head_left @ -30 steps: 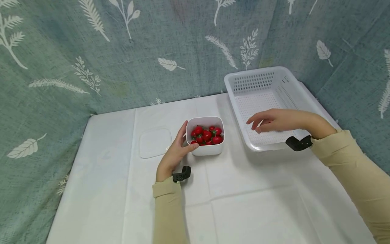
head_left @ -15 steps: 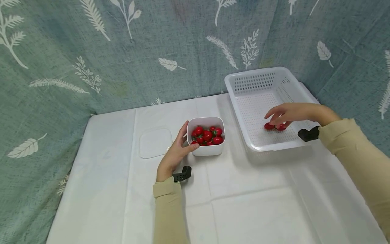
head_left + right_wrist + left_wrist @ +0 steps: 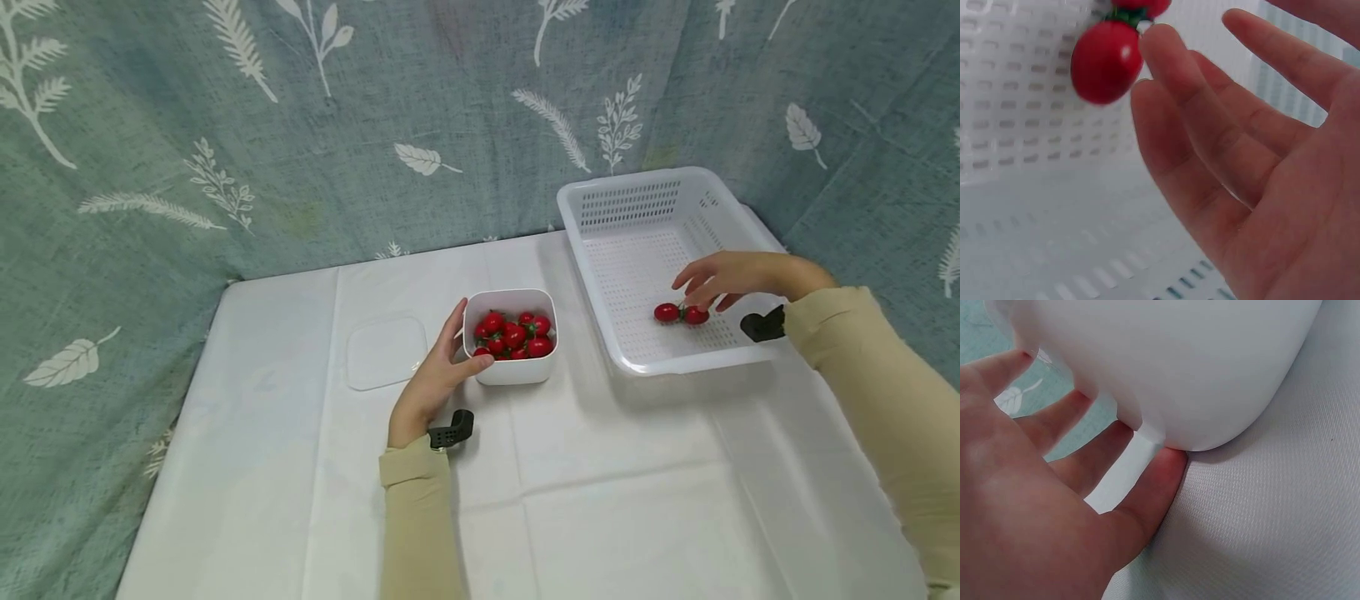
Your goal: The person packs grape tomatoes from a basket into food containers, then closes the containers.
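My left hand [image 3: 435, 379] holds the white square container [image 3: 517, 372] at its left side, fingers along the side wall and thumb at the front rim. Inside the container are several small red tomatoes [image 3: 513, 336] with green stems. In the left wrist view, fingertips [image 3: 1172, 464] press the white wall. My right hand [image 3: 738, 275] hovers low in the white plastic basket [image 3: 611, 333], palm down and fingers loosely bent. Just beneath it, two red tomatoes [image 3: 666, 312] joined by a green stem lie on the basket floor. Seen from the right wrist, the tomato [image 3: 1107, 62] sits beyond the fingertips.
A clear flat lid [image 3: 385, 352] lies on the white-covered table [image 3: 585, 500] left of the container. Another pale rim shows along the basket's right side. A green leaf-patterned curtain [image 3: 330, 192] hangs behind and at both sides.
My right hand has moved right within the basket, away from its left part, and two tomatoes are now visible beneath it. The left hand keeps its hold on the container.
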The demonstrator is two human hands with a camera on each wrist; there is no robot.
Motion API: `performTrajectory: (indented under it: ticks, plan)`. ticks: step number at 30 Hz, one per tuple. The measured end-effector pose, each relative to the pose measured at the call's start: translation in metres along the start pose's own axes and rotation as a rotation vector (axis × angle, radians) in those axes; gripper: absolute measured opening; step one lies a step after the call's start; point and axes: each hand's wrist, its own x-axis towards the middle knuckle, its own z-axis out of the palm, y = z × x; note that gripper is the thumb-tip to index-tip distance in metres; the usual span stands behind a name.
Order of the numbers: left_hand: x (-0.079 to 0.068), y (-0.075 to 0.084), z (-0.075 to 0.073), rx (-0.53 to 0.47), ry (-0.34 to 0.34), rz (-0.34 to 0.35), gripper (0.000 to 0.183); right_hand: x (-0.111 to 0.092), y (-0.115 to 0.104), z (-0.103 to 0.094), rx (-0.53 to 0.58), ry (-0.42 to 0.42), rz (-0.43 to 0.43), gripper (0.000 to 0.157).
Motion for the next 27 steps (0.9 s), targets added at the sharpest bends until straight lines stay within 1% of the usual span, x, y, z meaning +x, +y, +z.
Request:
performTrajectory:
  ticks: [5, 7, 10, 13, 17, 21, 25, 27]
  plan:
    - [-0.009, 0.014, 0.004, 0.007, -0.013, -0.009, 0.088, 0.008, 0.014, 0.001, 0.011, -0.02, 0.068, 0.057]
    - [-0.012, 0.016, 0.005, 0.018, -0.019, -0.014, 0.087, 0.01, 0.019, 0.003, 0.029, -0.034, 0.096, 0.059]
    - [-0.012, 0.017, 0.004, 0.026, -0.017, -0.003, 0.085, 0.012, 0.025, 0.004, 0.054, -0.037, 0.112, 0.06]
    - [-0.008, 0.014, 0.002, 0.022, -0.009, 0.005, 0.084, 0.015, 0.027, 0.003, 0.07, -0.028, 0.108, 0.061]
    - [-0.003, 0.004, -0.001, 0.021, 0.005, 0.002, 0.083, 0.021, 0.029, 0.003, 0.085, -0.03, 0.09, 0.062]
    - [0.001, -0.004, -0.002, 0.019, 0.007, 0.02, 0.083, 0.028, 0.03, 0.003, 0.098, -0.033, 0.082, 0.059]
    - [0.001, -0.005, -0.001, 0.01, -0.001, 0.041, 0.083, 0.034, 0.032, 0.006, 0.085, -0.013, 0.08, 0.055]
    - [-0.001, -0.001, 0.0, 0.008, -0.008, 0.043, 0.083, 0.036, 0.031, 0.007, 0.067, 0.01, 0.078, 0.054]
